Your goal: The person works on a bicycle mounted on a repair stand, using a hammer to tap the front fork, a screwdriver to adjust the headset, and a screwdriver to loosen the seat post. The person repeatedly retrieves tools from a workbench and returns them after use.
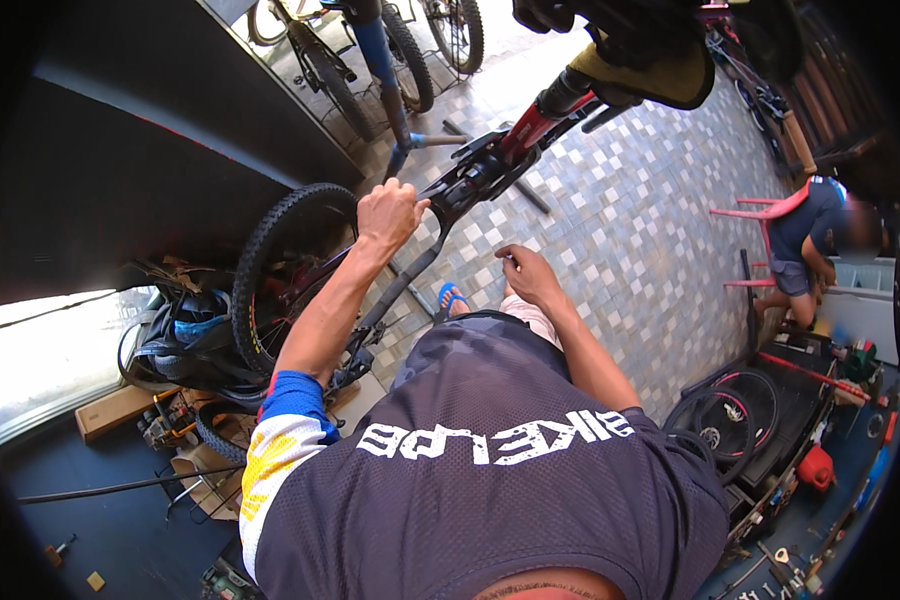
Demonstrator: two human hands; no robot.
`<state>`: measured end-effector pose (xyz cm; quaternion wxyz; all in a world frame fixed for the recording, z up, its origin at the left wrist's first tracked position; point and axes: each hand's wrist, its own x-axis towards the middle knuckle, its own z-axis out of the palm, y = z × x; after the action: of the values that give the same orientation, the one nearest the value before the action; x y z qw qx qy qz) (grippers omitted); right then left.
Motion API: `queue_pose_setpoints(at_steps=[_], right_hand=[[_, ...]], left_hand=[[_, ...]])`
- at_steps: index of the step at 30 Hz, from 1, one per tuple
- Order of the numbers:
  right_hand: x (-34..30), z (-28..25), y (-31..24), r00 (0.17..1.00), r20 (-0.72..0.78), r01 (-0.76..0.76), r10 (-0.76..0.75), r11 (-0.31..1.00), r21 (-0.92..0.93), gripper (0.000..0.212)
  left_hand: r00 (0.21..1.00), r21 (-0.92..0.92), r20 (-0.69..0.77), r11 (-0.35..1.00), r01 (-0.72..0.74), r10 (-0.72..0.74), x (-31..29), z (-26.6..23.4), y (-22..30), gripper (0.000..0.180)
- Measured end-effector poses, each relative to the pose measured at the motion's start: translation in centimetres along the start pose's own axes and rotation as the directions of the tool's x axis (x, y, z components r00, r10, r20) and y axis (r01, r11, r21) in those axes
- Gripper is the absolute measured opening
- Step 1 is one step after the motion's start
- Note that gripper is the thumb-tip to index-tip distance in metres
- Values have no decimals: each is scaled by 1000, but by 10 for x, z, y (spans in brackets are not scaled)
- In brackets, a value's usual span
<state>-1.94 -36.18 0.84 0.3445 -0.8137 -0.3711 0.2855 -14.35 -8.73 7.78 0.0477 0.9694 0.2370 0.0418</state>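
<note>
A red and black bicycle frame (536, 128) slants across in front of me. Its black rear linkage (470, 182) is nearest my hands. My left hand (394, 212) is closed at the left side of that linkage, thumb toward the black tubing. What lies inside its fingers is hidden. Lower and to the right, apart from the frame, my right hand (532, 276) hangs over my leg with fingers curled in. Anything between those fingers is too small to make out. A blue stand post (378, 60) rises behind the frame.
A knobby-tyred wheel (280, 270) stands left, by a dark bag (175, 335) and a cardboard box (115, 408). Several bicycles (400, 60) stand beyond. At right, a person (805, 235) sits on a red chair (770, 215) near a loose wheel (735, 415) and a tool-strewn bench (820, 500).
</note>
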Motion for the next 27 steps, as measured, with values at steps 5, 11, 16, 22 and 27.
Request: queue_pose_setpoints(at_steps=[5, 11, 16, 22, 27], right_hand=[[-30, -8, 2, 982, 40, -183, 184, 983, -12, 33], [-61, -9, 24, 985, 12, -168, 169, 983, -77, 35], [-68, -15, 24, 991, 98, -83, 95, 990, -118, 34], [-62, -17, 10, 951, 274, 196, -145, 967, -166, 31], [-75, -3, 9, 853, 431, 377, -294, 918, -119, 31]], left_hand=[[998, -22, 34, 999, 47, -46, -13, 6, -8, 45], [989, -62, -18, 988, 144, -146, -12, 0, -9, 53], [927, -57, 64, 926, 373, -369, -39, 6, -4, 44], [793, -874, 187, 270, 404, -579, -145, 6, -9, 52], [842, -494, 156, -779, -386, -517, -291, -40, 83, 70]])
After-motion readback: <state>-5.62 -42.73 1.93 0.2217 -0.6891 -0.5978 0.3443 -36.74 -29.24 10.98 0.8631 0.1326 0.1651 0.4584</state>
